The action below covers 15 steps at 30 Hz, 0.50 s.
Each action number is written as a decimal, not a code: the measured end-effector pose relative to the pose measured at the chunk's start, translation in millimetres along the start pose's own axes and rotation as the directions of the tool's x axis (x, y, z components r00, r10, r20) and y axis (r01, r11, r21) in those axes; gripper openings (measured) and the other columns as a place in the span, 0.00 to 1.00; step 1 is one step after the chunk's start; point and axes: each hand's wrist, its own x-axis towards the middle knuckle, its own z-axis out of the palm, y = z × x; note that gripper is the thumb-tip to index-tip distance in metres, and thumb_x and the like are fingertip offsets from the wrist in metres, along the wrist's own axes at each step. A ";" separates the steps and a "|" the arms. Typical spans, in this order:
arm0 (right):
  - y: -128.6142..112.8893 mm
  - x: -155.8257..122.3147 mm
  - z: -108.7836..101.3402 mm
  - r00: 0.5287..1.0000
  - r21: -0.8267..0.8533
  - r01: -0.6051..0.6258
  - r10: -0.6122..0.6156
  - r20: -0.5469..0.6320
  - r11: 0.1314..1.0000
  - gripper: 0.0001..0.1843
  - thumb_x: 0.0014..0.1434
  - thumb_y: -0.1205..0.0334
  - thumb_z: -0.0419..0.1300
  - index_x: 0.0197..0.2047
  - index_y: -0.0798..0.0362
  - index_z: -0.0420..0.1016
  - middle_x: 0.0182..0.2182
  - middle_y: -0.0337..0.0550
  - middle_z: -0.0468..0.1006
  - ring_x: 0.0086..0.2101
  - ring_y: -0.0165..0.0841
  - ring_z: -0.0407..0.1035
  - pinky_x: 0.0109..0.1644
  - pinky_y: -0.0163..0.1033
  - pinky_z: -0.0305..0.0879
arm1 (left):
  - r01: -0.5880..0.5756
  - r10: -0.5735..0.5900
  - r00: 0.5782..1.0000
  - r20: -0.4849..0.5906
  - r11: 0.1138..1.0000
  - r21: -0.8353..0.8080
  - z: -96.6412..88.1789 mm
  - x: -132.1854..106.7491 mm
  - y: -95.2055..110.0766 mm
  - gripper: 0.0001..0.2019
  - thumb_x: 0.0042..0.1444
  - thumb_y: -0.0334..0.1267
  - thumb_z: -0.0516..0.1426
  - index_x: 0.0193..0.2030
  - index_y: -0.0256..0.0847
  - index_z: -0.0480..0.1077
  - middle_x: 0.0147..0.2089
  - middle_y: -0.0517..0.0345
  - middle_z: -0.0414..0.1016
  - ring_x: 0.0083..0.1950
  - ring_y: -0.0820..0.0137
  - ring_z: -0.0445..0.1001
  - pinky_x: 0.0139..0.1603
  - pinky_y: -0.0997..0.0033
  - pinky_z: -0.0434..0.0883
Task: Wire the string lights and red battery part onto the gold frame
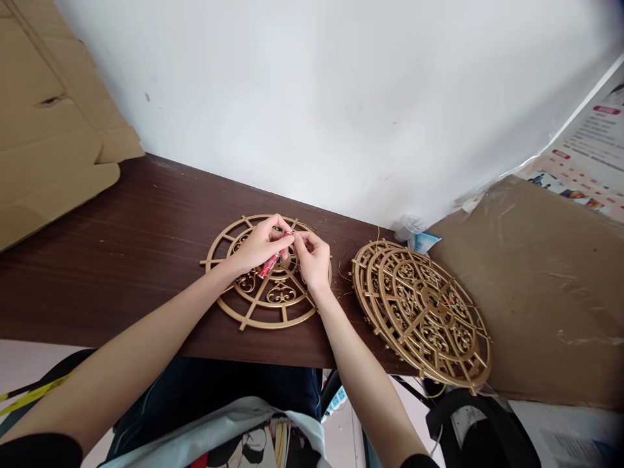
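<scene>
Pinching red piece (269,264) over gold disc (273,305): left hand (258,246), right hand (312,260).

Bare table (121,260) lies left; stacked gold discs (422,312) crowd the right.

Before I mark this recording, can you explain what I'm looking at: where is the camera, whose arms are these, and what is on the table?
There is no machine here. One camera, worn on a person's head, looks down at their own two bare arms. The left hand and right hand meet over a round gold-coloured openwork disc lying flat on a dark brown wooden table. Their fingertips together pinch a small red strip-like piece; I cannot tell what it is. To the right lies a fanned stack of similar gold discs. Flattened brown cardboard sits far left, with a white wall behind.
</scene>
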 end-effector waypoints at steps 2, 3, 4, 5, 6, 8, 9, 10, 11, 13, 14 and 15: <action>0.8 0.3 0.0 1.000 -0.001 0.005 -0.005 0.002 1.000 0.14 0.60 0.55 0.57 0.35 0.57 0.77 0.29 0.42 0.78 0.29 0.31 0.69 0.36 0.35 0.65 | 0.003 -0.003 1.000 0.000 1.000 -0.001 -0.1 0.3 -0.1 0.06 0.57 0.35 0.56 0.38 0.41 0.60 0.20 0.63 0.71 0.21 0.74 0.70 0.22 0.78 0.64; 0.5 0.4 -0.1 1.000 0.000 0.007 -0.007 0.003 1.000 0.14 0.60 0.55 0.57 0.35 0.57 0.77 0.29 0.42 0.78 0.30 0.31 0.69 0.36 0.35 0.66 | 0.003 -0.003 1.000 0.000 1.000 -0.002 -0.3 0.4 -0.1 0.06 0.57 0.35 0.56 0.38 0.41 0.60 0.20 0.63 0.71 0.22 0.73 0.71 0.23 0.78 0.65; 0.0 0.4 -0.2 1.000 0.002 0.009 -0.009 0.006 1.000 0.14 0.60 0.55 0.57 0.35 0.57 0.77 0.29 0.42 0.78 0.30 0.31 0.70 0.37 0.36 0.66 | 0.002 -0.002 1.000 0.001 1.000 -0.003 -0.6 0.5 -0.2 0.06 0.57 0.35 0.56 0.38 0.41 0.60 0.20 0.63 0.71 0.22 0.73 0.71 0.24 0.78 0.65; -0.6 0.4 -0.3 1.000 0.002 0.009 -0.009 0.008 1.000 0.14 0.59 0.55 0.57 0.35 0.57 0.77 0.29 0.42 0.78 0.30 0.32 0.70 0.37 0.36 0.66 | 0.000 0.000 1.000 0.001 1.000 -0.002 -0.9 0.5 -0.3 0.06 0.57 0.35 0.56 0.38 0.41 0.60 0.20 0.63 0.71 0.22 0.73 0.71 0.24 0.78 0.66; -1.2 0.4 -0.3 1.000 -0.001 0.008 -0.008 0.009 1.000 0.14 0.59 0.55 0.57 0.35 0.57 0.77 0.29 0.42 0.78 0.30 0.32 0.70 0.37 0.36 0.66 | -0.002 0.002 1.000 0.002 1.000 0.002 -1.2 0.5 -0.4 0.06 0.58 0.35 0.56 0.38 0.41 0.60 0.20 0.63 0.71 0.22 0.73 0.71 0.24 0.78 0.66; -1.5 0.3 -0.3 1.000 -0.005 0.004 -0.004 0.009 1.000 0.14 0.59 0.55 0.57 0.35 0.57 0.77 0.29 0.42 0.78 0.30 0.32 0.70 0.37 0.36 0.66 | 0.001 -0.001 1.000 0.003 1.000 0.011 -1.7 0.4 -0.8 0.06 0.58 0.35 0.56 0.39 0.41 0.60 0.20 0.63 0.71 0.23 0.73 0.71 0.24 0.78 0.66; -1.2 0.2 -0.1 1.000 -0.007 0.004 -0.004 0.008 1.000 0.14 0.59 0.55 0.57 0.35 0.57 0.77 0.29 0.42 0.78 0.30 0.32 0.70 0.37 0.36 0.66 | 0.006 -0.006 1.000 0.002 1.000 0.015 -1.8 0.2 -0.9 0.06 0.58 0.35 0.56 0.40 0.41 0.61 0.20 0.63 0.71 0.23 0.73 0.71 0.24 0.77 0.66; -0.7 0.2 0.0 1.000 -0.008 0.003 -0.003 0.006 1.000 0.14 0.59 0.55 0.57 0.35 0.57 0.77 0.29 0.42 0.78 0.30 0.32 0.70 0.37 0.36 0.66 | 0.009 -0.009 1.000 0.001 1.000 0.017 -1.8 0.1 -0.9 0.07 0.58 0.35 0.56 0.40 0.41 0.61 0.20 0.63 0.71 0.23 0.73 0.71 0.24 0.77 0.66; -0.1 0.2 0.2 1.000 -0.009 0.003 -0.003 0.005 1.000 0.14 0.59 0.55 0.57 0.35 0.57 0.77 0.29 0.42 0.78 0.30 0.32 0.70 0.37 0.36 0.66 | 0.011 -0.011 1.000 0.000 1.000 0.017 -1.8 -0.1 -0.7 0.07 0.58 0.35 0.56 0.41 0.41 0.62 0.20 0.63 0.71 0.23 0.73 0.71 0.24 0.77 0.66; 1.0 0.3 0.4 1.000 -0.010 0.005 -0.005 0.006 1.000 0.14 0.59 0.55 0.57 0.35 0.57 0.77 0.29 0.42 0.78 0.29 0.32 0.69 0.37 0.36 0.66 | 0.012 -0.012 1.000 0.000 1.000 0.019 -1.6 -0.3 0.0 0.06 0.58 0.35 0.56 0.41 0.40 0.63 0.20 0.63 0.70 0.22 0.73 0.71 0.24 0.77 0.66; 1.3 0.4 0.5 1.000 -0.011 0.007 -0.007 0.006 1.000 0.14 0.59 0.55 0.57 0.35 0.57 0.77 0.29 0.41 0.78 0.29 0.32 0.69 0.37 0.36 0.66 | 0.011 -0.011 1.000 -0.002 1.000 0.021 -1.5 -0.3 0.6 0.06 0.58 0.35 0.56 0.41 0.40 0.63 0.20 0.63 0.70 0.22 0.73 0.70 0.24 0.77 0.66; 1.4 0.4 0.4 1.000 -0.012 0.009 -0.009 0.009 1.000 0.14 0.59 0.55 0.57 0.35 0.57 0.77 0.28 0.41 0.78 0.29 0.32 0.69 0.37 0.36 0.66 | 0.009 -0.009 1.000 -0.005 1.000 0.023 -1.4 -0.2 1.2 0.06 0.57 0.35 0.56 0.40 0.40 0.63 0.20 0.63 0.70 0.22 0.73 0.70 0.24 0.77 0.66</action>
